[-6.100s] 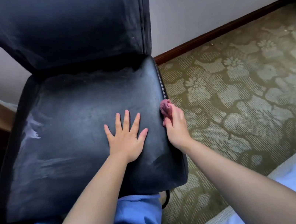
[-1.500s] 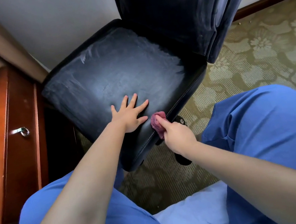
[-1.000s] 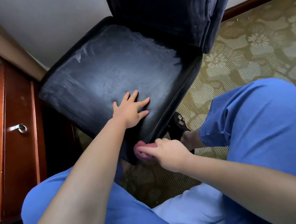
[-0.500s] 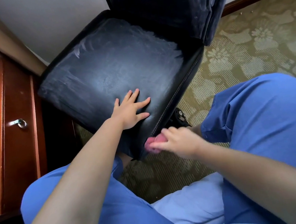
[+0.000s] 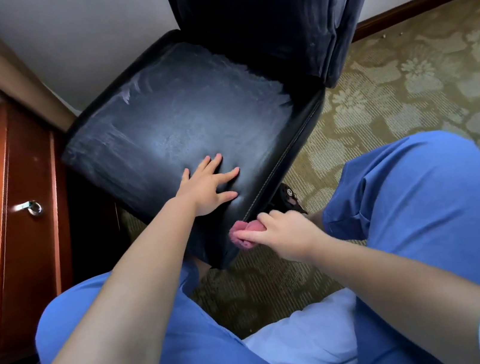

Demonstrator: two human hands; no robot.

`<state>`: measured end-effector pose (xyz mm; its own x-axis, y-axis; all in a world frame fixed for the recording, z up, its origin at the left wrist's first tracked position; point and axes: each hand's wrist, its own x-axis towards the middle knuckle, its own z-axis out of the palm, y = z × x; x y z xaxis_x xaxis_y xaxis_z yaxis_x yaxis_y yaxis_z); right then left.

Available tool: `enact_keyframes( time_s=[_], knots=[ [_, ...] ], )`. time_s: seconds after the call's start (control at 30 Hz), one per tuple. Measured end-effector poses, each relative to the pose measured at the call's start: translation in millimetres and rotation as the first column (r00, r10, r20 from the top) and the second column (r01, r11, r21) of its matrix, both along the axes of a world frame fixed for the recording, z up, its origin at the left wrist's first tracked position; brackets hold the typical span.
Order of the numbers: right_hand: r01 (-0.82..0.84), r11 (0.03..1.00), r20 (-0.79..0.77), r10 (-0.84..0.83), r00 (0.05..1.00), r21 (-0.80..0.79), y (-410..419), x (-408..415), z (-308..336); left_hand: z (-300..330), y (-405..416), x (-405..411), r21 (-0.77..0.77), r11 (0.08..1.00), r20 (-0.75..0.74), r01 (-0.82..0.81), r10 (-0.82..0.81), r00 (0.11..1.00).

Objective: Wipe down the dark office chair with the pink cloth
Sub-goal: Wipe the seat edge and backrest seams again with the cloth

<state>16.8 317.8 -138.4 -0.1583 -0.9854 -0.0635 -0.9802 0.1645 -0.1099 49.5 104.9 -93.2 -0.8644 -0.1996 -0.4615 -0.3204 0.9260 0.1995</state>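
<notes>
Black leather-look upholstery on the dark office chair (image 5: pixel 192 126) shows pale streaks across the seat, so much wiping seemingly remains, though glare makes this uncertain. A bunched pink cloth (image 5: pixel 245 233) is pressed against the seat's near side edge, clamped in the curled fingers (image 5: pixel 265 218) of the right hand (image 5: pixel 288 234). The left hand (image 5: pixel 206 188) is laid flat on the seat, fingers spread.

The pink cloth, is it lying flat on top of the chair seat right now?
No, the right hand grips the bunched pink cloth against the seat's near side edge, while the left hand rests flat on the seat.
</notes>
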Motion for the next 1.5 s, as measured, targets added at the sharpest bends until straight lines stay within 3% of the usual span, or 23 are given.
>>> enact_keyframes(
  time_s=[0.07, 0.13, 0.2, 0.37, 0.5, 0.67, 0.87, 1.1, 1.37, 1.5],
  knots=[
    [0.278, 0.96, 0.096, -0.278, 0.956, 0.018, -2.2, -20.0, 10.9, 3.7, 0.9, -0.7, 0.003, 1.0, 0.017, -0.01, 0.01, 1.0],
    [0.569, 0.814, 0.156, -0.581, 0.798, 0.118, 0.4, -42.8, 15.9, 6.9, 4.6, -1.1, -0.009, 1.0, 0.038, -0.023, 0.023, 0.999],
    [0.634, 0.755, 0.188, -0.656, 0.731, 0.168, 0.8, -49.7, 21.4, 9.4, 9.6, -2.0, -0.028, 0.999, 0.058, -0.028, 0.03, 0.998],
    [0.447, 0.872, 0.352, -0.489, 0.798, 0.199, -3.4, -5.4, 14.4, 9.9, 14.9, -3.6, -0.055, 0.997, 0.07, -0.055, 0.059, 0.996],
    [0.437, 0.879, 0.238, -0.473, 0.848, 0.191, -8.1, -19.1, 19.6, 14.5, 15.9, -2.5, -0.075, 0.995, 0.121, -0.067, 0.076, 0.99],
    [0.643, 0.683, 0.25, -0.728, 0.638, 0.347, -16.7, -63.2, 48.4, 24.8, 27.1, 0.0, -0.1, 0.989, 0.208, -0.11, 0.129, 0.97],
    [0.659, 0.659, 0.389, -0.749, 0.536, 0.361, -9.4, -72.7, 85.6, 28.8, 47.2, 9.9, -0.186, 0.978, 0.185, -0.096, 0.131, 0.974],
    [0.654, 0.654, 0.498, -0.741, 0.45, 0.381, -0.5, -55.0, 81.8, 23.4, 66.4, 14.6, -0.224, 0.96, 0.133, -0.171, 0.203, 0.97],
    [0.664, 0.566, 0.547, -0.792, 0.272, 0.488, -17.8, -51.0, 41.9, 17.9, 65.7, -22.7, -0.139, 0.979, 0.125, -0.152, 0.17, 0.977],
    [0.728, 0.516, 0.531, -0.811, 0.246, 0.451, -30.2, -58.2, 27.4, 12.1, 58.8, -41.7, -0.111, 0.988, 0.13, -0.108, 0.122, 0.984]
  ],
)
